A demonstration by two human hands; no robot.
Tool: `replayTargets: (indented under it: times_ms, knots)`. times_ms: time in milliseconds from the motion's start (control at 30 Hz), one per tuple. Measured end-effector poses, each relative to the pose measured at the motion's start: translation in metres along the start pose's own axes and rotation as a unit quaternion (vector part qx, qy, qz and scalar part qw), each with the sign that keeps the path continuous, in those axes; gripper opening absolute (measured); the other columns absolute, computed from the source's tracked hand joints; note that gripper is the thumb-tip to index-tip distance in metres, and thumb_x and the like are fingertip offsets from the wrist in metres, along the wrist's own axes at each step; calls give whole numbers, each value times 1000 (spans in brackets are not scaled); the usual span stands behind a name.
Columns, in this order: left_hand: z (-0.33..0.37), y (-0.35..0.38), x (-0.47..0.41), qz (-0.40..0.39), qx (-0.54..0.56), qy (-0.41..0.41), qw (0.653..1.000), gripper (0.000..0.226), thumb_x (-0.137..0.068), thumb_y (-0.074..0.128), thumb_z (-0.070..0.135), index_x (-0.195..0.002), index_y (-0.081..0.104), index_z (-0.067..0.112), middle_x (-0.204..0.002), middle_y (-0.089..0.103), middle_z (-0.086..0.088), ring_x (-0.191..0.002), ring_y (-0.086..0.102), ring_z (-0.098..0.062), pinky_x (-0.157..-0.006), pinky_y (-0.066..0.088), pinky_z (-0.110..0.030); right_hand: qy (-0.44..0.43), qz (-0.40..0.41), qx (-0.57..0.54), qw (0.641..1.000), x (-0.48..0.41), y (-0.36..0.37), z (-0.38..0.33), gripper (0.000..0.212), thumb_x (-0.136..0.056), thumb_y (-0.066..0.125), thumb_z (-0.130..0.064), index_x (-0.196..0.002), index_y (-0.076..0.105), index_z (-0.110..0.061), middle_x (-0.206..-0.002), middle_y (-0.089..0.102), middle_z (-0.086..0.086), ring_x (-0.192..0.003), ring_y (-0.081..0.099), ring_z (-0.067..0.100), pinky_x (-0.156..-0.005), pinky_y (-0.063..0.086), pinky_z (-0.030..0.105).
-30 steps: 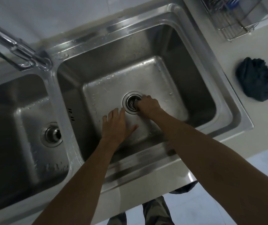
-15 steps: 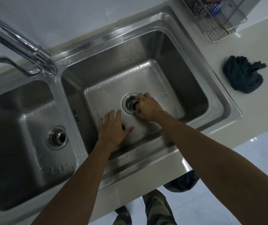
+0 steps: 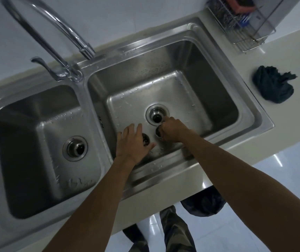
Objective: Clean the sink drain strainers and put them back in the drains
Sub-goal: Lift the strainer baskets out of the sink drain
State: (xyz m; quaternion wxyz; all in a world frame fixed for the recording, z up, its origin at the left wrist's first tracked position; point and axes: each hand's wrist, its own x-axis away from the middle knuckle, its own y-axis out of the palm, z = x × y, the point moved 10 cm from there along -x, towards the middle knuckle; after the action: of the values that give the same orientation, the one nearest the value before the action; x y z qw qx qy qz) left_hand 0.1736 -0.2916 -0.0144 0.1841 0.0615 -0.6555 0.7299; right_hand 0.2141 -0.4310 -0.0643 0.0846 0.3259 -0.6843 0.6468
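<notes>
1. The strainer [image 3: 158, 132] is a small round metal cup with a dark inside, held just off the near right edge of the right drain [image 3: 157, 114], low over the basin floor.
2. The right hand [image 3: 172, 130] has its fingers curled tightly round the strainer, hiding most of it.
3. The right drain is a round, ridged steel ring with a dark open hole in the middle.
4. The left hand [image 3: 133, 142] lies palm down on the basin floor, fingers spread slightly apart, over a dark round perforated object [image 3: 145, 140]; whether it grips that object cannot be told.
5. The right basin [image 3: 182, 57] is brushed stainless steel, rectangular with rounded corners, dotted with water drops.
6. The left basin [image 3: 27, 124] is the same steel; its drain [image 3: 75, 148] has a dark-centred fitting seated in it.
7. A curved chrome faucet [image 3: 60, 28] rises behind the divider.
8. On the pale, smooth counter [image 3: 291, 57] lies a crumpled dark cloth [image 3: 272, 86].
9. A wire rack [image 3: 245, 24] stands at the far right corner and holds red and blue items.
</notes>
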Motion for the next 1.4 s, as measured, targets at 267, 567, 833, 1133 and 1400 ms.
replayTargets:
  times_ms: [267,567,833,1133,1400]
  knots:
    - [-12,10,-7,-30,10,-16,999,98,-86,43,81,-158,21,19,-163,24,-13,-149,25,-31,-118,26,-54,-2,17,5,1000,-18,7,0,76,-84,72,-33,-144,33,-8,-146,36,22,-125,49,40,-99,45,54]
    - [-6,21,-17,-46,17,-19,999,97,-86,47,79,-157,21,19,-161,27,-13,-147,28,-31,-118,27,-55,-6,5,6,1000,-23,16,-1,76,-83,74,-27,-144,32,-9,-142,40,21,-123,49,38,-97,47,50]
    - [-4,31,-19,-61,3,-12,998,98,-86,45,80,-158,20,19,-162,27,-14,-148,28,-32,-118,28,-56,6,-18,9,1000,-24,27,1,83,-80,77,-29,-145,29,-13,-138,46,21,-122,51,39,-100,46,53]
    - [-7,33,-17,-53,-9,-7,999,96,-86,46,79,-156,23,18,-158,32,-13,-144,34,-31,-115,28,-53,10,-24,-1,1000,-24,28,3,82,-80,78,-32,-144,31,-13,-136,50,19,-120,53,37,-98,47,52]
    - [-6,28,-16,-43,-22,1,999,95,-86,45,79,-156,24,18,-156,35,-12,-142,35,-30,-114,32,-52,16,-22,-10,1000,-21,27,4,87,-79,79,-34,-146,28,-14,-135,49,20,-118,53,37,-93,49,49]
